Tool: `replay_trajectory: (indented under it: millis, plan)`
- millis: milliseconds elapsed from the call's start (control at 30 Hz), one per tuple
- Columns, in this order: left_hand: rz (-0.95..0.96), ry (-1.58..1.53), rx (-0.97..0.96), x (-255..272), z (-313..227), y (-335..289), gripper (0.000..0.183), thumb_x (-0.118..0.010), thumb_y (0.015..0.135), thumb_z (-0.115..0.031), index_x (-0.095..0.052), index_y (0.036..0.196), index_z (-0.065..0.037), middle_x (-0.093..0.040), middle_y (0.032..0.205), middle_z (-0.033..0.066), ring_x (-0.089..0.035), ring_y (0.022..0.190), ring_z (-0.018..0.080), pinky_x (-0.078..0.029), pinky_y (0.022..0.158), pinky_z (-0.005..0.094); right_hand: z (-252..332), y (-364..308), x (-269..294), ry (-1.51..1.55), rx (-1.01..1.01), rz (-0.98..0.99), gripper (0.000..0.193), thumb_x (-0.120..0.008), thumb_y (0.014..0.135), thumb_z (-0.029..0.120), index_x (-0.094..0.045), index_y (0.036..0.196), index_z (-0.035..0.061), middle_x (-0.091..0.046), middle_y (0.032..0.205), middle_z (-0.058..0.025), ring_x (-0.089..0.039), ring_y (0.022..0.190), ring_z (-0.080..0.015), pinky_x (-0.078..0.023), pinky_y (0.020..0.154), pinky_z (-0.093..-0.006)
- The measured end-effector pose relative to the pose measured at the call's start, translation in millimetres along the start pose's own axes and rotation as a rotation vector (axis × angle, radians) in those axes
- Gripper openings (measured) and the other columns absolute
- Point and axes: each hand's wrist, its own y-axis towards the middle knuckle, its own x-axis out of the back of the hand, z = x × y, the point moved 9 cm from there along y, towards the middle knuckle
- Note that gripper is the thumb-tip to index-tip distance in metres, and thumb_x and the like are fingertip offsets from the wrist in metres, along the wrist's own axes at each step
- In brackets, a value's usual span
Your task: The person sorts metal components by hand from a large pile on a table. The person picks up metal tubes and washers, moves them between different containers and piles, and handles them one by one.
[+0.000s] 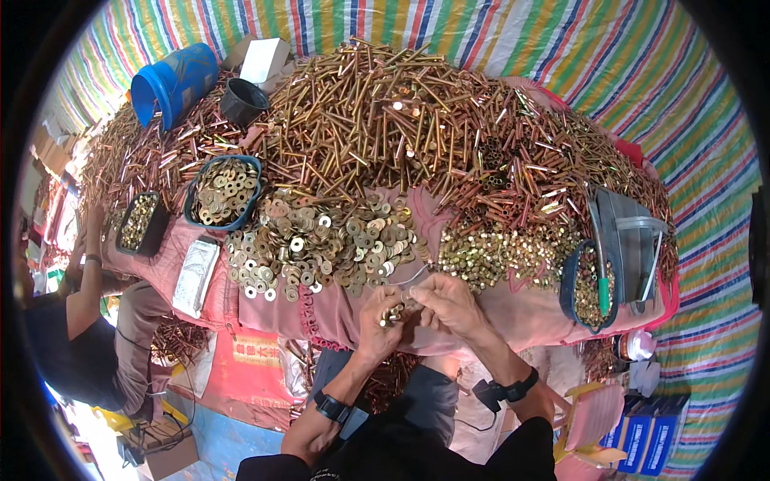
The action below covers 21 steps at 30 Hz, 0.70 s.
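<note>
My left hand [377, 325] is closed around a small bundle of brass-coloured bolts [392, 313], their ends pointing up between the fingers. Close beside it, my right hand [451, 303] pinches something too small to make out. A thin pale strand [411, 278] curves just above the fingertips of both hands. Beyond my left hand spreads a heap of flat round washers [321, 240]. To the right of it lies a pile of small golden nuts [505, 252]. A large mound of long brass-coloured metal rods [369, 120] covers the far side.
Blue-rimmed tubs hold washers [258, 186] at left and nuts [568, 297] at right, the latter with a green-handled tool [603, 297]. A black tray [157, 240], silver packet [195, 276], blue bucket [178, 80] and grey bin [630, 232] stand around. Another person [80, 329] works at left.
</note>
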Motion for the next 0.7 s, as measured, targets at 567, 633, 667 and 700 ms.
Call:
replay_trajectory:
  millis: [567,633,667,700]
  plan:
    - [-0.025,-0.078,0.055,-1,6,-5,0.040,-0.070,0.091,0.003,-0.072,0.131,-0.001,-0.077,0.103,0.0149,-0.074,0.093,0.0253,-0.057,0.085,0.0361,63,133,47,-1.382,0.563,-0.313,0.016,-0.065,0.093,0.004,-0.067,0.109,0.0004,-0.068,0.089,-0.0249,-0.071,0.067,-0.0387,-0.056,0.058,-0.0472]
    - [-0.039,-0.092,0.047,-1,7,-6,0.038,-0.070,0.091,0.004,-0.073,0.128,-0.001,-0.076,0.102,0.0147,-0.073,0.092,0.0258,-0.057,0.084,0.0365,67,112,59,-0.911,0.548,-0.339,0.017,-0.065,0.098,0.008,-0.064,0.114,0.0009,-0.069,0.095,-0.0222,-0.070,0.065,-0.0307,-0.054,0.054,-0.0390]
    - [-0.047,-0.078,0.032,0,6,-6,0.036,-0.070,0.091,0.004,-0.073,0.127,-0.001,-0.076,0.101,0.0146,-0.073,0.091,0.0261,-0.057,0.084,0.0367,58,103,67,-0.563,0.436,-0.306,0.018,-0.065,0.102,0.010,-0.063,0.117,0.0023,-0.070,0.096,-0.0191,-0.070,0.066,-0.0253,-0.053,0.052,-0.0341]
    - [-0.057,-0.077,0.022,1,5,-6,0.036,-0.070,0.091,0.005,-0.073,0.126,-0.001,-0.076,0.101,0.0145,-0.073,0.091,0.0263,-0.057,0.083,0.0364,43,96,71,-0.195,0.278,-0.266,0.018,-0.064,0.105,0.013,-0.062,0.120,0.0037,-0.070,0.097,-0.0160,-0.069,0.066,-0.0199,-0.052,0.051,-0.0291]
